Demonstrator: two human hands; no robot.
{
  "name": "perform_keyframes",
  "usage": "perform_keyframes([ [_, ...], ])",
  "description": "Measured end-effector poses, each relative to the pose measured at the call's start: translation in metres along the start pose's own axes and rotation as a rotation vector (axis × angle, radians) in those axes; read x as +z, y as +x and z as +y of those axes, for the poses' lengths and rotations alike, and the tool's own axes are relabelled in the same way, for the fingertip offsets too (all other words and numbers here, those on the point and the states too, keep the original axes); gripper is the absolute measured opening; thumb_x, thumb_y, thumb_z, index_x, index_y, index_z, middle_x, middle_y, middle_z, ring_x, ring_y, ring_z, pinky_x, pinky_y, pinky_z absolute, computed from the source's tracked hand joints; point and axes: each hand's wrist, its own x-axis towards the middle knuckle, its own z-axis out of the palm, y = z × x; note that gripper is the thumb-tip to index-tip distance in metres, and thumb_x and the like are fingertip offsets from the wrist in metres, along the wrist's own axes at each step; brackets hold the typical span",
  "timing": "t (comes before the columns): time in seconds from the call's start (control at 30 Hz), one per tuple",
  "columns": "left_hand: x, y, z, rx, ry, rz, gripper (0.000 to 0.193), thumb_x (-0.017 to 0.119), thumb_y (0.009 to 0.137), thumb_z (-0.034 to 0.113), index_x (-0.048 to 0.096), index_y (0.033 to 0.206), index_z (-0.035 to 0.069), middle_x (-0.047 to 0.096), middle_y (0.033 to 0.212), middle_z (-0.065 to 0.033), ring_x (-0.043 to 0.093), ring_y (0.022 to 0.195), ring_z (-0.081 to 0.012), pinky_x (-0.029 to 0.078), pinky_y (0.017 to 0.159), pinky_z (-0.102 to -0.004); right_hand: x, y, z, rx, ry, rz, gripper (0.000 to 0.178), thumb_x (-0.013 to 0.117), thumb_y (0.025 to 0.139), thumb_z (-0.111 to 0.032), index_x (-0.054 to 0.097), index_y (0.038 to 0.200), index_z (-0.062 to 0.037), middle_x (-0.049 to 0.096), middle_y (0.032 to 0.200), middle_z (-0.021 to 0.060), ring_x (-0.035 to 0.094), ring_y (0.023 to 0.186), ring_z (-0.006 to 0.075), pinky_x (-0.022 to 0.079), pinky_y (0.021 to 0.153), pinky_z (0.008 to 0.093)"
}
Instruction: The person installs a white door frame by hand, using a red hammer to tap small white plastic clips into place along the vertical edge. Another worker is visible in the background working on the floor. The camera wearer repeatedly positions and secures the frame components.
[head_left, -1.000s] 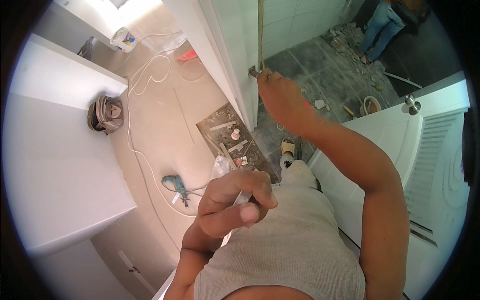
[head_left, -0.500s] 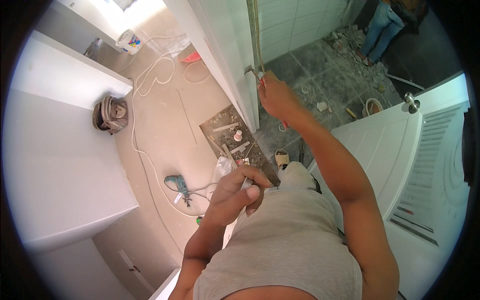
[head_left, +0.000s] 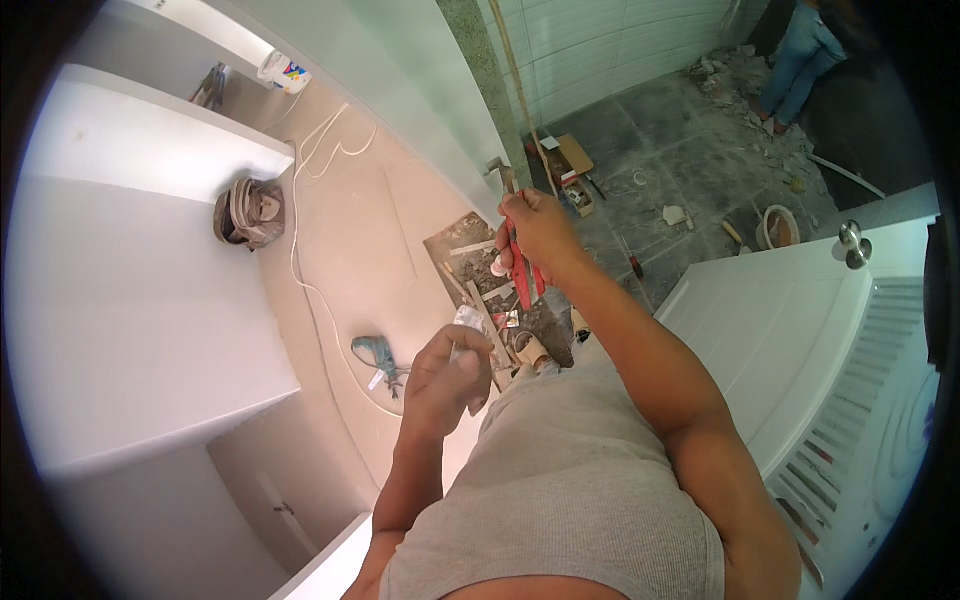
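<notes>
Your left hand (head_left: 447, 372) sits closest in, fingers curled shut around a small silvery tube (head_left: 468, 322). Just above and to its right, your right hand (head_left: 537, 232) is fisted on red-handled pliers (head_left: 518, 268), metal head poking up past the knuckles. Floor below-left of left hand: teal power drill (head_left: 372, 353), white cable (head_left: 305, 270).

Red-handled pliers (head_left: 520, 262) upright in the right hand (head_left: 540, 232); small crumpled clear packet (head_left: 470, 322) in the left hand (head_left: 445, 375).
</notes>
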Motion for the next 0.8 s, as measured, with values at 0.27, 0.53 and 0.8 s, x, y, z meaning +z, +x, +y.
perform_keyframes([
  [0.27,0.016,0.034,-0.009,-0.101,-0.003,0.108,0.023,0.061,0.100,0.022,0.059,0.109,0.000,0.049,0.068,-0.0011,0.045,0.051,-0.0103,0.037,0.048,-0.0252,-0.010,0.008,-0.014,0.101,-0.090,-0.110,0.026,0.050,0.104,-0.025,0.054,0.098,-0.0004,0.059,0.064,0.0112,0.054,0.041,0.0185,0.045,0.036,0.0367],
  [0.53,0.040,0.062,-0.004,-0.151,0.068,0.038,0.022,0.059,0.100,0.020,0.059,0.110,0.000,0.050,0.067,-0.0008,0.045,0.050,-0.0106,0.036,0.049,-0.0248,-0.020,0.014,-0.015,0.136,-0.028,-0.203,0.025,0.049,0.104,-0.024,0.054,0.098,-0.0009,0.059,0.062,0.0109,0.054,0.042,0.0179,0.045,0.036,0.0364],
  [0.8,0.054,0.058,-0.008,-0.152,0.087,0.116,0.025,0.060,0.099,0.021,0.058,0.111,-0.001,0.051,0.068,-0.0023,0.046,0.051,-0.0109,0.036,0.049,-0.0247,-0.023,0.017,-0.009,0.161,0.048,-0.253,0.024,0.048,0.103,-0.024,0.053,0.098,-0.0008,0.058,0.063,0.0103,0.052,0.041,0.0178,0.044,0.037,0.0358],
])
